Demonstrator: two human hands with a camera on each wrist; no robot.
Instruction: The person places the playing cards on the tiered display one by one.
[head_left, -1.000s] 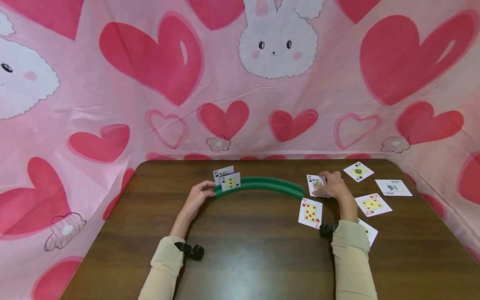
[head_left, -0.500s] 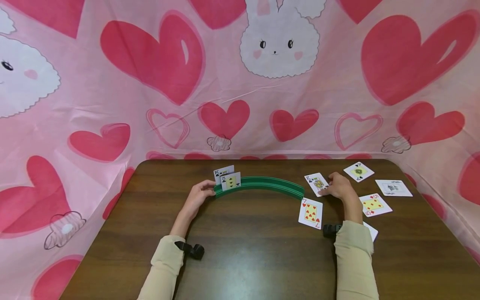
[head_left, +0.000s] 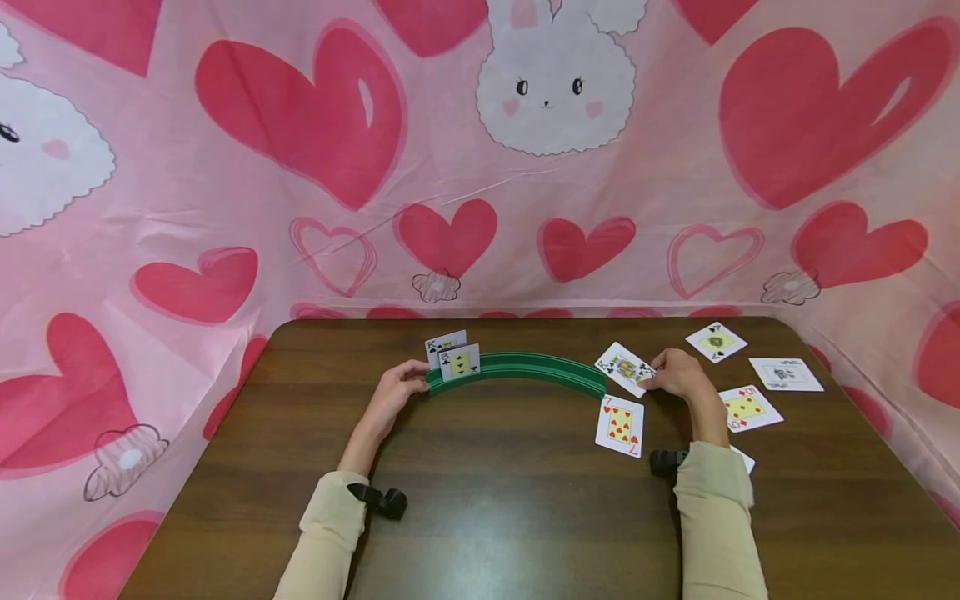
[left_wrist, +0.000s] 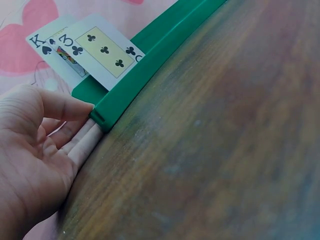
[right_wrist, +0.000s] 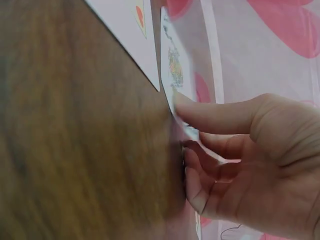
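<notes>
Gripping the left end of a green card holder (head_left: pixel 536 367), the left hand (head_left: pixel 396 390) in the head view is beside a three of clubs (head_left: pixel 459 363) that partly covers a king of spades (head_left: pixel 442 339), both standing in the holder. The right hand (head_left: pixel 679 375) pinches a king of clubs (head_left: pixel 622 367) just beside the holder's right end; whether they touch is unclear. Near it on the worktop (head_left: pixel 510 475) lie a seven of hearts (head_left: pixel 620 426), a diamond card (head_left: pixel 752 407), a joker (head_left: pixel 786 374) and a black-suit card (head_left: pixel 716 342). The right sleeve (head_left: pixel 716 508) hides most of another card (head_left: pixel 743 459). A pink heart-printed cloth (head_left: pixel 660 183) hangs behind.

In the left wrist view, the thumb presses the holder's end, fingers under or behind it.

In the right wrist view, the thumb lies on the king of clubs, covering one corner; the seven of hearts, cut off by the frame, is near.
</notes>
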